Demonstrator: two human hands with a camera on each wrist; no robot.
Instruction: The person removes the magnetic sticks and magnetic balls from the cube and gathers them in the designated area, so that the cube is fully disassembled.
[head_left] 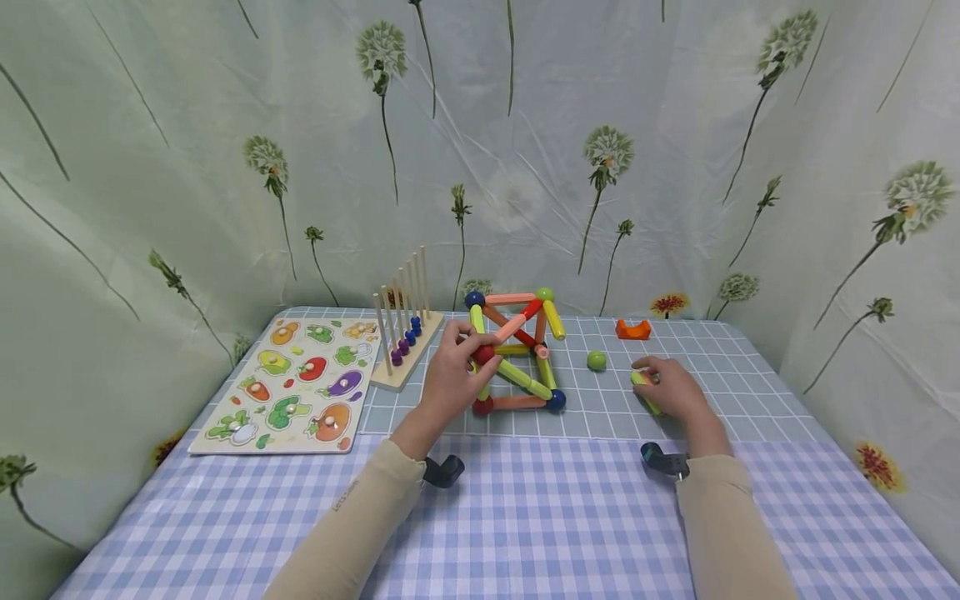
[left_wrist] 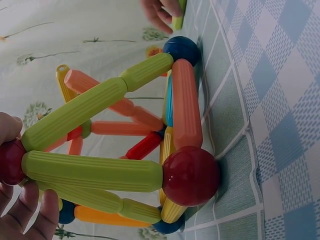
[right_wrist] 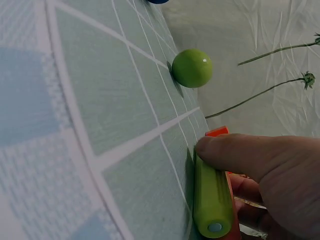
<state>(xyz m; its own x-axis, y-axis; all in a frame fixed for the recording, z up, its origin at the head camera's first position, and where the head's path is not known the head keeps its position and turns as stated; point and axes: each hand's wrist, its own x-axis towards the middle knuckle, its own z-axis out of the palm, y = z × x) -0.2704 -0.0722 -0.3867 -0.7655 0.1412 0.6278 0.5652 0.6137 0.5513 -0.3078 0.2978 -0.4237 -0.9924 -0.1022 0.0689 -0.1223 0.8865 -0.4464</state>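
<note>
Now the left hand (head_left: 452,377) is at the rod frame (head_left: 517,350), which stands on the desk (head_left: 525,517) near the middle. Its fingers are curled around a red ball (head_left: 483,355) at one upper corner of the frame, and in the left wrist view the fingertips (left_wrist: 30,212) touch this ball from below while green rods go out from it. The frame is made of green, orange, yellow and red rods with balls at the joints; another red ball (left_wrist: 191,176) and a blue ball (left_wrist: 182,49) at its bottom corners rest on the desk.

The right hand (head_left: 672,390) lies on the desk to the right of the frame, well apart from it. It grips a green rod (right_wrist: 212,200), with the thumb (right_wrist: 235,152) pressing on top; the rod lies flat on the desk. An orange piece shows just under this rod in the right wrist view, but I cannot tell what it is. A loose green ball (head_left: 596,360) sits on the desk between the frame and the right hand.

Farther back there is an orange block (head_left: 633,330). To the left stand a peg rack (head_left: 402,329) with beads and a flat puzzle board (head_left: 296,385).
</note>
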